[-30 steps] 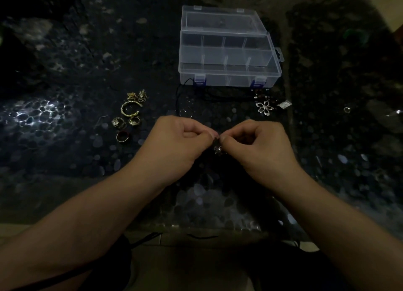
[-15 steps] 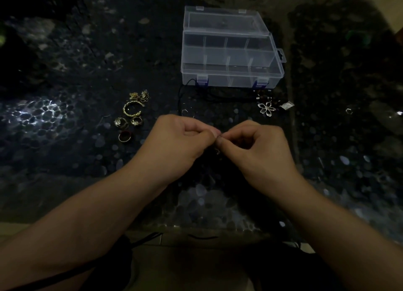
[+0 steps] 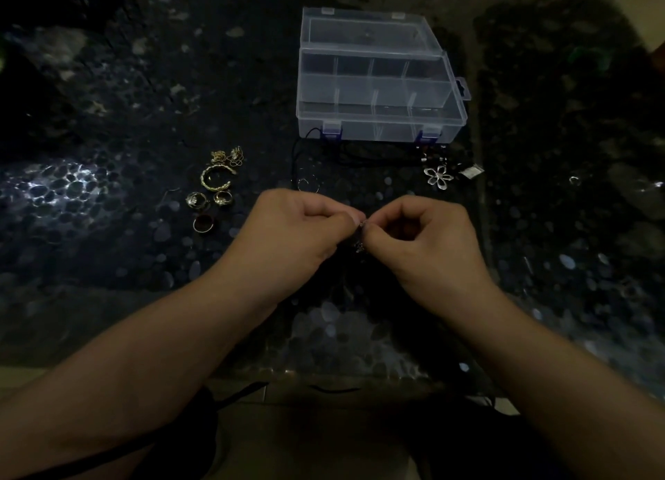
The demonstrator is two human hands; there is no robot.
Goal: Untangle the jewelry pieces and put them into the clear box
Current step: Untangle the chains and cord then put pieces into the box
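Both hands meet over the dark patterned table [image 3: 108, 198], with the fingers curled tight. The left hand [image 3: 302, 227] and the right hand [image 3: 421, 234] each pinch, between thumb and forefinger, a small dark jewelry piece [image 3: 360, 242] that hangs just under the fingertips. The two pinches almost touch each other, probably because the person wants to pull apart a small knot or clasp, and a short grip gives more control. The piece is too small and dark to say what it is exactly.

Beyond the fingers, farther from the person, stands the clear box [image 3: 378, 119]. Its lid is open and leans back, so the compartments are ready to receive the pieces; as far as can be seen, nothing lies in them yet. A black cord [image 3: 306, 144] lies between the fingertips and the front wall of the box, and a small wire ring [image 3: 306, 184] lies just beyond the left knuckles.

To the left of the left hand lies a group of gold pieces: an open gold bangle [image 3: 216, 177], several gold rings [image 3: 201, 206] and a small gold cluster [image 3: 228, 155]. Beyond the right fingers lies a silver flower pendant [image 3: 437, 177], with a small silver tag [image 3: 471, 171] just beside it. These seem already separated and wait to go into the box, so the task looks to be in its early part.
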